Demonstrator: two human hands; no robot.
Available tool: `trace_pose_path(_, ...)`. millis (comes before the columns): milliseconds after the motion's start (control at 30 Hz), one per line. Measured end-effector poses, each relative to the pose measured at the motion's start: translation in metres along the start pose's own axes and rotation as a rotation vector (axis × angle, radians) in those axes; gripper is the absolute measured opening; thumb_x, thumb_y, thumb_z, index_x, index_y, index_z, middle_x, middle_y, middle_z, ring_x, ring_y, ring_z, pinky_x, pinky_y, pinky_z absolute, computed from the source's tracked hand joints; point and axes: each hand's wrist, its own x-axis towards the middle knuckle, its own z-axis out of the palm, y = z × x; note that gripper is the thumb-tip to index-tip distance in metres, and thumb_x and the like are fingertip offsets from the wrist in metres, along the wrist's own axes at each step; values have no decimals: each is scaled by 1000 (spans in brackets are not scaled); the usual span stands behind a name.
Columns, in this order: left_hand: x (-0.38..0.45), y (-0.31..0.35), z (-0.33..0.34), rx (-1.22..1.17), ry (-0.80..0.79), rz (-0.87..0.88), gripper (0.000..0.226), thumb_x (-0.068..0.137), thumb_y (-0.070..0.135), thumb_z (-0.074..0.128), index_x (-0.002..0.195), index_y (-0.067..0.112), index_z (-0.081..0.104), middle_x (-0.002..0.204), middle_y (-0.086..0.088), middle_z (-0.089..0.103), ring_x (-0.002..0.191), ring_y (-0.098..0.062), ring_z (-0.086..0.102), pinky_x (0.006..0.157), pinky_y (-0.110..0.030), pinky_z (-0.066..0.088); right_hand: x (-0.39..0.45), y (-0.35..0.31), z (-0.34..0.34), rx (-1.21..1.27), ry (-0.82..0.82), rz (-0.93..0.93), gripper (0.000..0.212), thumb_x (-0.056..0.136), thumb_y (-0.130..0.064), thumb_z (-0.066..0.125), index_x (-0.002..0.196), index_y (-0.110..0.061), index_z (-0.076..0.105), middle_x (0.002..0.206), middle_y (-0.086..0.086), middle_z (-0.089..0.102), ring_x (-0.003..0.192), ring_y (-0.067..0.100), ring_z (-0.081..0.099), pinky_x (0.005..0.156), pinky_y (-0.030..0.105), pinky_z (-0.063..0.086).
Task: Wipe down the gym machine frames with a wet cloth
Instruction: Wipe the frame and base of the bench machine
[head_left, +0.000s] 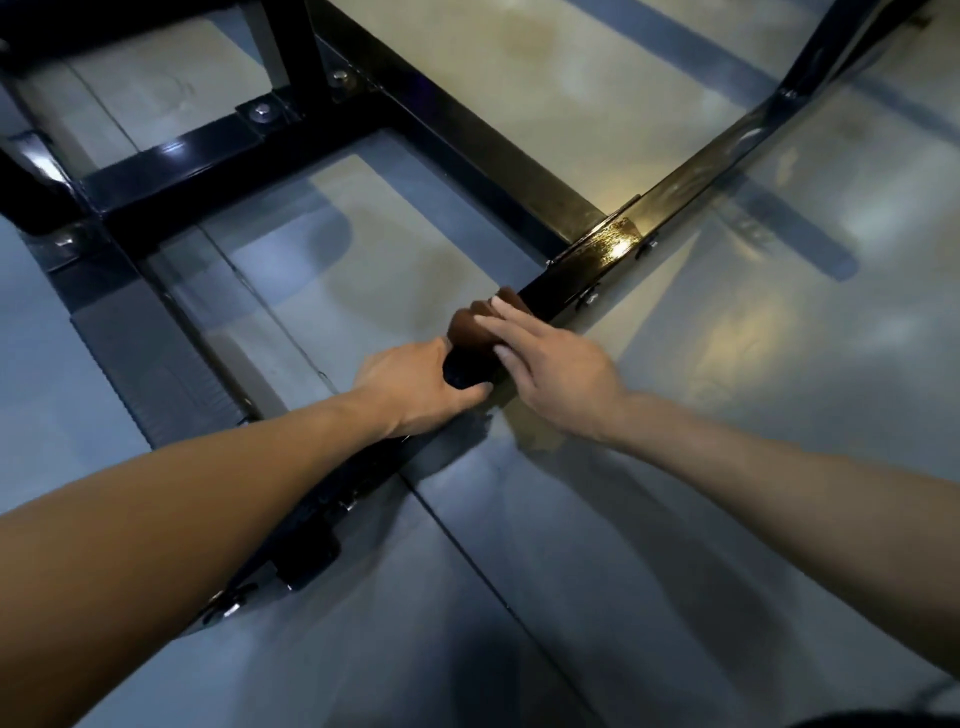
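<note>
Our fingers (511, 325) on the right hand (561, 374) lie straight and a little spread, pressing flat on top of the brown cloth (475, 327); those of the left hand (415, 382) curl round the frame bar just below the cloth, thumb on the near side, gripping the metal.

Largest around us is the floor (701, 519), smooth, grey and glossy, with pale reflections and thin seams running across it. On it stands the black gym machine frame (467, 140), square tubing bolted together: one long bar (691, 171) runs diagonally from lower left, under our hands, up to the upper right, and a second bar meets it at a shiny joint plate (608, 244) beyond the cloth. Further cross-members form a rectangle at the upper left, fastened with bolts (261, 110). A ribbed dark strip (156, 358) lies on the floor to the left of the diagonal bar.

Our two bare forearms reach in from the bottom corners, the left one lying over the lower stretch of the bar.

The cloth is bunched into a small wad and sits on the diagonal bar, between our left hand and the joint plate, under our right fingertips. Whether it is wet we cannot tell.
</note>
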Motion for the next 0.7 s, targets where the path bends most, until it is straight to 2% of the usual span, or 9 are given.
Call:
trace_pose_path(67, -6, 2, -4, 46, 6, -11, 75, 77, 86, 51, 131, 34, 49, 115, 4, 70, 105, -27, 66, 83, -38, 50, 4, 18, -14, -36, -51, 54, 45, 109, -38, 42, 154, -41, 42, 164, -17, 36, 124, 24, 64, 96, 45, 56)
trace_pose_path(133, -13, 4, -9, 20, 8, -41, 79, 82, 83, 50, 140, 29, 47, 127, 0, 67, 113, -28, 63, 91, -40, 51, 12, 34, -35, 122, -81, 256, 42, 110, -39, 40, 152, -39, 44, 156, -10, 49, 128, 24, 60, 102, 40, 50)
trace_pose_path(200, -20, 4, -14, -141, 1, -73, 81, 90, 74, 48, 154, 26, 37, 146, 0, 56, 130, -27, 55, 105, -40, 47, 20, 37, -52, 598, -57, 498, 34, 112, -36, 39, 141, -30, 55, 121, 4, 67, 102, 25, 66, 82, 31, 52)
trace_pose_path(267, -26, 8, -20, -412, 4, -84, 72, 95, 63, 50, 158, 30, 35, 154, 4, 49, 139, -21, 48, 112, -34, 40, 17, 30, -61, 1202, -76, 755, 30, 111, -37, 43, 128, -18, 58, 88, 10, 61, 68, 19, 63, 58, 28, 54)
trace_pose_path(300, -30, 13, -24, -556, 22, -94, 65, 97, 58, 52, 155, 32, 40, 152, 7, 51, 137, -15, 49, 110, -25, 39, 10, 24, -63, 1461, -141, 855, 34, 109, -38, 46, 128, -11, 56, 82, 10, 58, 61, 17, 60, 54, 28, 54)
trace_pose_path(367, -36, 24, -34, -818, 58, -91, 43, 101, 48, 50, 139, 31, 61, 137, 15, 62, 123, -1, 55, 90, -5, 37, -5, 14, -61, 1768, -316, 910, 45, 105, -39, 52, 131, -3, 52, 81, 9, 55, 61, 16, 56, 54, 28, 55)
trace_pose_path(467, -43, 37, -52, -1117, -29, -32, 32, 101, 42, 49, 110, 28, 76, 111, 19, 74, 99, 8, 66, 70, 0, 43, -22, -8, -57, 1828, -459, 834, 40, 101, -38, 54, 120, -3, 58, 85, 9, 52, 60, 14, 52, 53, 24, 53)
trace_pose_path(600, -46, 34, -62, -1155, -98, -69, 9, 94, 23, 72, 103, 20, 74, 93, 3, 77, 85, -10, 71, 71, -17, 54, -33, -34, -59, 1812, -502, 870, 40, 99, -36, 54, 117, -1, 62, 83, 11, 59, 58, 16, 59, 53, 25, 56)
trace_pose_path(700, -52, 31, -59, -1092, -66, -156, 8, 93, 20, 75, 99, 21, 70, 86, 1, 74, 77, -12, 70, 72, -26, 59, -34, -49, -60, 1691, -521, 878, 47, 108, -36, 46, 127, 4, 62, 93, 20, 73, 72, 22, 72, 68, 32, 62)
